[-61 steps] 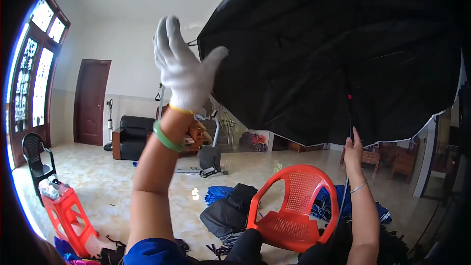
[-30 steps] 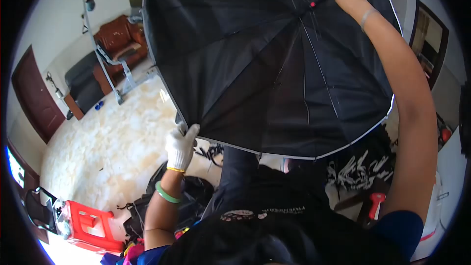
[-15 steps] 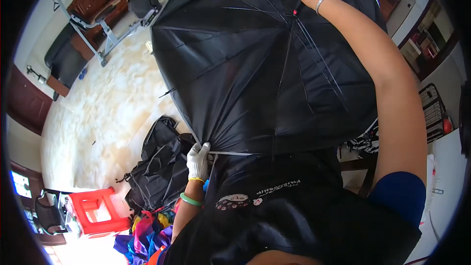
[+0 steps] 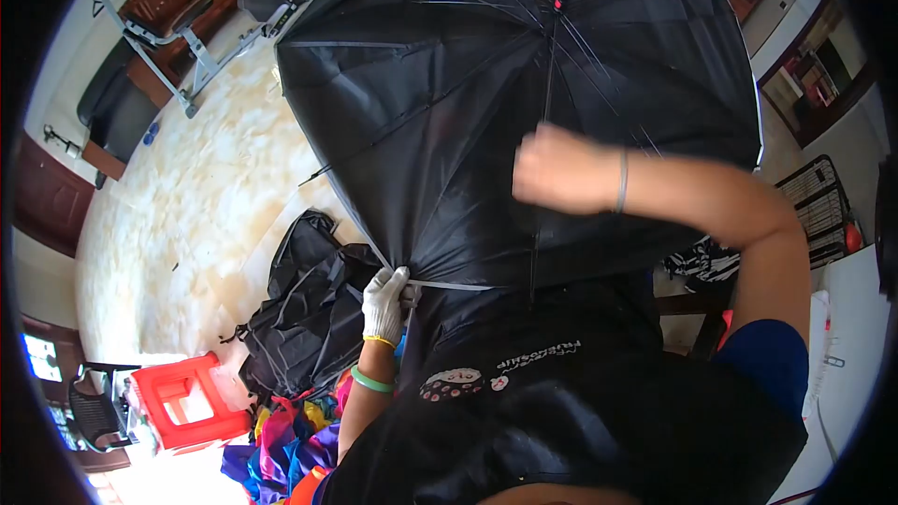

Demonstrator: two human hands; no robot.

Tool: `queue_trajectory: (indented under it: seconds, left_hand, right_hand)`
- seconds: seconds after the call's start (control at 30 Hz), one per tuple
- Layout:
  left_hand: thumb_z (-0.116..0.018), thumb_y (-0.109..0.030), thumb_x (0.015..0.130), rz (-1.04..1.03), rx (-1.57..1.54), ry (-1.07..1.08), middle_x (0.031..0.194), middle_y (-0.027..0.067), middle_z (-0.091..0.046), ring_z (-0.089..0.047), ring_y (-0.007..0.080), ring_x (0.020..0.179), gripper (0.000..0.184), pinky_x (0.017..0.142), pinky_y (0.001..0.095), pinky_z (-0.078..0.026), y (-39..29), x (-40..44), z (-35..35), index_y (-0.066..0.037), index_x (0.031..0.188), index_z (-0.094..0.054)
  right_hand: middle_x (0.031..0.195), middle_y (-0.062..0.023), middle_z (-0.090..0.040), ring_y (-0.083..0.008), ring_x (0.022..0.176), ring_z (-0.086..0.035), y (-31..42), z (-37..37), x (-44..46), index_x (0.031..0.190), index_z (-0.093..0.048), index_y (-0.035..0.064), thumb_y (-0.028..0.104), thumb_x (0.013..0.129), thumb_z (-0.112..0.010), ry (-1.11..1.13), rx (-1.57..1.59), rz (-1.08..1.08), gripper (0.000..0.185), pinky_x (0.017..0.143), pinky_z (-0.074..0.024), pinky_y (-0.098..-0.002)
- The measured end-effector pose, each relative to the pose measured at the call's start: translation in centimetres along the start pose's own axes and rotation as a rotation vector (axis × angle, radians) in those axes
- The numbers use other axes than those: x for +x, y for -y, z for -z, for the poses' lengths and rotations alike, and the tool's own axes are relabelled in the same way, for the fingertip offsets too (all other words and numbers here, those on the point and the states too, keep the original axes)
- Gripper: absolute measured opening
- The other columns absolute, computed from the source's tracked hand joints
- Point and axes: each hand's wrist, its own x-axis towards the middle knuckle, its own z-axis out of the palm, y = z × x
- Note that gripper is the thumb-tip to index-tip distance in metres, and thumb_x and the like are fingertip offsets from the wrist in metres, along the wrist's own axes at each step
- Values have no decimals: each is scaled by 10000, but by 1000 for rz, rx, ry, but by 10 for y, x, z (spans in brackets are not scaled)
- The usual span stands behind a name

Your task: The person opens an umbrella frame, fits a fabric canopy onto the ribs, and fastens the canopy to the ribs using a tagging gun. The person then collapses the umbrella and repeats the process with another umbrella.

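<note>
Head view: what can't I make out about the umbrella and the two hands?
Right hand: blurred by motion in the head view; whether it holds anything is unclear.
Umbrella: far rim cut off by the head view's top edge.
Left hand: in the head view, its glove hides the piece of rim it grips.

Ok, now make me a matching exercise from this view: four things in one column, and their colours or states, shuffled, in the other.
Things:
1. Umbrella
2. Right hand
3. Stool
4. Left hand

Colours or states:
A. gloved, gripping a fabric edge
B. red
C. black, spread wide
D. bare, with a bracelet at the wrist

Pairs: 1-C, 2-D, 3-B, 4-A
</note>
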Motion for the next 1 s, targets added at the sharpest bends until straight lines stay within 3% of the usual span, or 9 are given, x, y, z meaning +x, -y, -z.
queue_trajectory:
  seconds: [0.03, 0.07, 0.17, 0.3, 0.47, 0.67, 0.73, 0.87, 1.0]
  left_hand:
    - [-645, -211, 901, 1, -15, 4, 656, -1, -563, -517, 86, 516, 140, 469, 214, -440, -1, 0, -1, -89, 856, -596]
    - [-645, -211, 901, 2, -13, 3, 656, -1, -563, -517, 86, 516, 140, 469, 214, -440, 1, 0, 0, -89, 856, -596]
    - [-642, -212, 904, -20, 10, 10, 656, -1, -565, -520, 88, 518, 139, 468, 213, -443, 2, 2, 0, -87, 861, -598]
    - [-645, -204, 902, -25, 6, 0, 654, -5, -564, -524, 92, 520, 135, 468, 214, -443, -7, -2, -8, -88, 852, -598]
    - [-645, -185, 900, -65, 69, -6, 646, -12, -563, -522, 92, 513, 114, 469, 212, -440, -2, 7, -7, -96, 843, -602]
    - [-645, -173, 892, -111, 86, -84, 617, -17, -568, -503, 76, 478, 108, 455, 204, -415, 8, 3, -2, -107, 816, -608]
    - [-646, -177, 890, -127, 81, -86, 608, -15, -574, -497, 70, 465, 112, 450, 203, -409, 8, -3, 3, -109, 807, -611]
    - [-641, -176, 894, -86, -76, -60, 597, -16, -568, -487, 68, 445, 98, 419, 198, -384, -2, -17, 6, -115, 826, -606]
    - [-634, -177, 902, -132, -78, -132, 597, -13, -569, -483, 66, 437, 86, 398, 193, -366, -10, -26, -5, -113, 851, -608]
  right_hand:
    - [734, -51, -552, -203, 745, -574, 39, -22, -2, 743, -569, 121, 201, 813, -536, -86, 282, 213, 111, 660, -462, -357]
    - [765, -44, -546, -188, 741, -571, 74, -38, -4, 763, -559, 117, 191, 816, -536, -143, 312, 415, 94, 658, -461, -336]
    - [810, -53, -566, -197, 703, -595, 113, -55, -14, 819, -600, 118, 170, 827, -553, -176, 382, 513, 71, 613, -463, -339]
    - [834, -42, -538, -178, 690, -571, 109, -58, -17, 850, -561, 124, 169, 842, -542, -117, 299, 441, 49, 604, -437, -299]
    - [758, -40, -508, -190, 678, -574, 83, -41, 22, 822, -526, 103, 181, 830, -525, -396, 218, 300, 78, 662, -466, -313]
    - [765, -63, -554, -214, 760, -608, 98, -29, 94, 841, -536, 77, 161, 879, -490, -520, 444, 111, 103, 723, -472, -321]
    - [778, -88, -598, -245, 841, -628, 104, -43, 120, 841, -539, 78, 169, 883, -513, -588, 699, 3, 104, 752, -445, -400]
    - [782, -70, -619, -236, 837, -626, 121, -63, 151, 813, -564, 94, 210, 817, -617, -645, 800, -167, 127, 791, -384, -415]
    - [753, -41, -637, -215, 810, -629, 122, -62, 153, 753, -584, 121, 238, 738, -695, -571, 815, -150, 162, 789, -341, -398]
